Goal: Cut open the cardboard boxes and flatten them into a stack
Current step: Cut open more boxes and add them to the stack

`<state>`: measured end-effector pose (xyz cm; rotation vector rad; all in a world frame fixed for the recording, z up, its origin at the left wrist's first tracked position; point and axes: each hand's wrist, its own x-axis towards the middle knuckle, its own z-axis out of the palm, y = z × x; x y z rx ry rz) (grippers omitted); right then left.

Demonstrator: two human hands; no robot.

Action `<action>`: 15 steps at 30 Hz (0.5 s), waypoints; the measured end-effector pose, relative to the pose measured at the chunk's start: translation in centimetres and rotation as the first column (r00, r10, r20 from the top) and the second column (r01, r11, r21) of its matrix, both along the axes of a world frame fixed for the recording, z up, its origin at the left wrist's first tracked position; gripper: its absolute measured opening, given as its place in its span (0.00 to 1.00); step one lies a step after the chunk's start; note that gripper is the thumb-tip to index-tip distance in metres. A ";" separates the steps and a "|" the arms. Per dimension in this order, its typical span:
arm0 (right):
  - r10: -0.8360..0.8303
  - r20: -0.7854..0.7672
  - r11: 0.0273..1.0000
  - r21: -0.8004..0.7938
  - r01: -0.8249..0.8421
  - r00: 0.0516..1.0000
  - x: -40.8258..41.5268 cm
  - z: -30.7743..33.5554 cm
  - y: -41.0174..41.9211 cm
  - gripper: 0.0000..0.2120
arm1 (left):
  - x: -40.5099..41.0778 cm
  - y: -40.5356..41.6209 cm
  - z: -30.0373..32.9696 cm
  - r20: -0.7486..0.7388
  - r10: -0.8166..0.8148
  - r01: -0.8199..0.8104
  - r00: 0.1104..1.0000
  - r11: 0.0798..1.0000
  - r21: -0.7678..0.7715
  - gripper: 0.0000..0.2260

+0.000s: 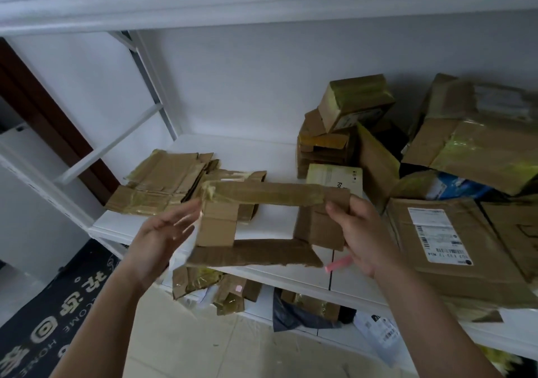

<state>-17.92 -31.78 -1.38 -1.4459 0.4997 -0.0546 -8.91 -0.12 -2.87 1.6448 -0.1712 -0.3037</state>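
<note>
The opened box (259, 223), cut into a hollow frame of taped flaps, is held up over the front edge of the white shelf (279, 156). The right hand (359, 237) pinches its right flap, and something pink (339, 263) pokes out below the palm. The left hand (158, 239) is spread open, fingers straight against the left flap. The flattened stack (171, 182) lies near the shelf's left end; unopened boxes (355, 103) crowd the right.
</note>
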 end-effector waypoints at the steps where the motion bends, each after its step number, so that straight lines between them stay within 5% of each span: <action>1: -0.013 0.034 0.999 -0.037 0.014 0.999 -0.1 0.2 0.1 0.06 | 0.1 -0.1 1.0 0.011 0.006 -0.006 1.000 0.999 -0.038 0.20; 4: -0.034 0.135 0.977 -0.204 0.062 0.990 -0.3 1.0 0.7 0.07 | -0.1 -1.3 3.4 0.086 0.008 -0.016 0.996 0.995 0.095 0.12; 8: -0.086 0.202 0.961 -0.243 0.135 0.976 -0.5 1.6 1.8 0.06 | -0.8 -4.0 4.6 0.209 -0.036 -0.086 0.977 0.834 0.545 0.29; 15: 0.026 0.257 0.920 -0.383 0.077 0.966 -0.6 1.4 2.7 0.06 | -0.8 -7.3 1.5 0.341 0.114 -0.332 0.933 0.637 0.696 0.32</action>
